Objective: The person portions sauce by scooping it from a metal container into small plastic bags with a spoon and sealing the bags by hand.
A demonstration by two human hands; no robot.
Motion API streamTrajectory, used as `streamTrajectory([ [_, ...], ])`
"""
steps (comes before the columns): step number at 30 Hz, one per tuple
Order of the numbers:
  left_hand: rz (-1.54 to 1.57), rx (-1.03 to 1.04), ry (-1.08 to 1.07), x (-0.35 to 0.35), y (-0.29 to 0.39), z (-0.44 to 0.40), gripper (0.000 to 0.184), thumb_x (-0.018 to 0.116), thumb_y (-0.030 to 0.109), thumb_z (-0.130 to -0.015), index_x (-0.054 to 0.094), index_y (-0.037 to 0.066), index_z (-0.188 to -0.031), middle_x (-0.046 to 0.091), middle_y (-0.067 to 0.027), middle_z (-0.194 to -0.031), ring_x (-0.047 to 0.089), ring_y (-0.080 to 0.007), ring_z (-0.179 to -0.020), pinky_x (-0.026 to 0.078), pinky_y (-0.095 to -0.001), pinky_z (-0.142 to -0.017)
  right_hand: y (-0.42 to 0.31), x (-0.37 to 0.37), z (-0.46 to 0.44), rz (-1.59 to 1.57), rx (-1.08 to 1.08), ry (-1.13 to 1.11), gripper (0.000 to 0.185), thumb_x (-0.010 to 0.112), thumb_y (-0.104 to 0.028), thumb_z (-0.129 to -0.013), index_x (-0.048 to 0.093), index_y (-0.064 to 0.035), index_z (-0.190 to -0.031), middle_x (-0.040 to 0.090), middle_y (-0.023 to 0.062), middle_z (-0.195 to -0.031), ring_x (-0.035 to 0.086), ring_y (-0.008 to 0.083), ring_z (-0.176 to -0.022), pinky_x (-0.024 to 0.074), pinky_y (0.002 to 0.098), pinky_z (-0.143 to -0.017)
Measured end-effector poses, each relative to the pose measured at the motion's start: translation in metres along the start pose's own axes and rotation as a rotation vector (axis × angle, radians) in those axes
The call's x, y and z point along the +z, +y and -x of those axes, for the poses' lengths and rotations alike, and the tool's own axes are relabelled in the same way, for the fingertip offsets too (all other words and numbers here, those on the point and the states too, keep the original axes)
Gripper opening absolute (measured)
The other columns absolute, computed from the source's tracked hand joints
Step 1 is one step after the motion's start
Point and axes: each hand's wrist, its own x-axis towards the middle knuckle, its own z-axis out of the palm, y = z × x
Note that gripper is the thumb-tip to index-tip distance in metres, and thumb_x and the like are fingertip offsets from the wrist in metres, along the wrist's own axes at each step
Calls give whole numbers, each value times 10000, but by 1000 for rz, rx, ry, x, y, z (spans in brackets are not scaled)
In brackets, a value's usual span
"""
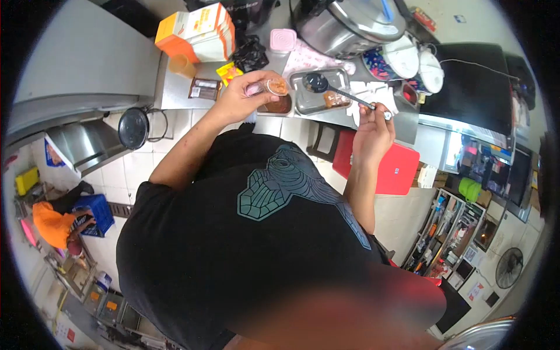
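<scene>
My left hand (254, 93) is closed around a small clear plastic cup (276, 87) with orange-brown contents, tilted toward me. Just below it is a container of brown sauce (279, 105), partly covered by the hand. In my right hand (376, 131) is the handle of a black spoon (350, 98). Its dark bowl hangs over a rectangular metal tray (300, 105), apart from the cup. A brown piece of food or packet (335, 99) lies in the tray; I cannot tell which. White papers or napkins (379, 93) lie by the right hand.
A large metal pot (350, 26), a pink-lidded box (283, 39) and patterned paper cups (402, 61) crowd the counter's back. Orange-white cartons (195, 32) stand left. A red stool or bin (396, 169) is below the counter. A person in orange (52, 224) crouches by a blue crate (96, 214).
</scene>
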Motion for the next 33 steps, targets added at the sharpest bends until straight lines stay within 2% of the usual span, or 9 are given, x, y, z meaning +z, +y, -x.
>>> streamTrajectory([
  [8, -125, -60, 149, -21, -14, 53, 435, 774, -6, -890, 642, 3, -1305, 703, -65, -1222, 637, -145, -1154, 494, -318, -1034, 221, -96, -19, 250, 503, 6, 342, 672, -100, -1008, 557, 157, -1201, 630, 194, -1163, 720, 296, -975, 605, 392, -910],
  [10, -159, -38, 162, -15, -8, 56, 433, 781, -5, -885, 646, 0, -1297, 710, -66, -1218, 638, -145, -1155, 490, -322, -1043, 230, -86, -9, 424, 500, -59, 331, 666, -119, -1016, 577, 114, -1234, 649, 178, -1166, 719, 277, -953, 594, 373, -875],
  [12, -239, -21, 145, -9, -5, 56, 425, 778, -5, -886, 648, -2, -1291, 711, -66, -1212, 637, -144, -1154, 488, -325, -1045, 208, -72, 5, 719, 255, -256, 326, 659, -139, -1024, 596, 70, -1267, 668, 162, -1169, 718, 258, -931, 582, 353, -841],
  [14, -125, -12, 98, 10, 2, 52, 417, 770, -25, -883, 647, -15, -1281, 711, -69, -1207, 636, -143, -1150, 491, -327, -1042, 148, -40, 23, 724, 154, -532, 327, 652, -158, -1032, 616, 27, -1299, 686, 145, -1173, 717, 238, -909, 571, 334, -806],
  [16, 7, -62, 39, 31, 2, 51, 415, 764, -41, -879, 646, -21, -1277, 710, -72, -1208, 635, -143, -1149, 492, -325, -1038, 91, -21, 46, 403, 471, -670, 334, 645, -177, -1040, 635, -17, -1332, 705, 129, -1176, 717, 219, -888, 559, 315, -771],
  [18, -33, -72, -32, 48, -8, 51, 421, 762, -62, -869, 644, -32, -1271, 704, -84, -1216, 635, -157, -1157, 500, -329, -1027, 50, -13, 66, 123, 773, -614, 294, 602, -175, -1065, 650, 4, -1293, 714, 117, -1155, 710, 206, -861, 556, 303, -764],
  [19, -47, -71, -63, 56, -12, 50, 413, 762, -66, -866, 649, -36, -1262, 701, -90, -1219, 635, -163, -1159, 502, -331, -1024, 44, -22, 71, 84, 794, -612, 299, 610, -178, -1061, 646, 8, -1292, 719, 106, -1126, 709, 202, -857, 553, 301, -741],
  [27, -283, 150, -366, 116, -5, 33, 382, 803, -23, -807, 706, -36, -1176, 686, -154, -1220, 649, -257, -1164, 495, -364, -1006, 14, -83, 108, -123, 741, -468, 187, 637, -209, -1052, 643, -64, -1170, 691, 75, -963, 674, 160, -813, 496, 262, -679],
  [33, -308, 165, -523, 161, -4, 18, 425, 831, 40, -793, 712, -19, -1197, 697, -121, -1161, 655, -236, -1065, 500, -359, -947, -3, -126, 133, -183, 627, -397, 164, 679, -236, -1029, 636, -92, -1092, 670, 46, -904, 639, 124, -776, 460, 245, -668],
])
